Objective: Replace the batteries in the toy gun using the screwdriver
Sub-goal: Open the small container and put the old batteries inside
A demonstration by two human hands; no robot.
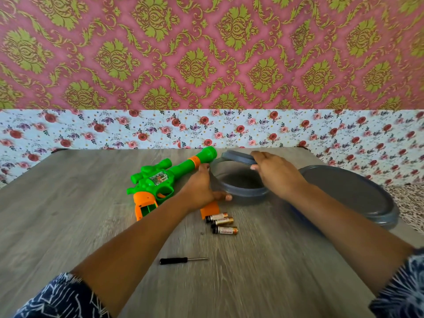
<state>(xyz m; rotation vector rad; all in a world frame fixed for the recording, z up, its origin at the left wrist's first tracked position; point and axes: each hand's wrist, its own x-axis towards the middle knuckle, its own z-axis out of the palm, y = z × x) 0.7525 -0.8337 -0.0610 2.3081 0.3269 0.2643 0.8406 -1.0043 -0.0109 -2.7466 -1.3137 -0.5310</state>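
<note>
On table point(68, 214): container point(238, 187) steadied by left hand point(199, 187), fingers curled on rim; right hand point(275, 171) clasps lid point(236, 155), presumably opening it for batteries point(221, 223).

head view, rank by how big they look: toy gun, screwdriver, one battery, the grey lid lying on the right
1. grey lid
2. toy gun
3. screwdriver
4. one battery

The screwdriver lies nearer the camera, so it may look a little larger than it is.

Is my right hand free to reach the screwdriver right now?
Probably not yet: the right hand grips the container lid. The screwdriver lies uncovered on the table, so its path looks clear once freed.
</note>
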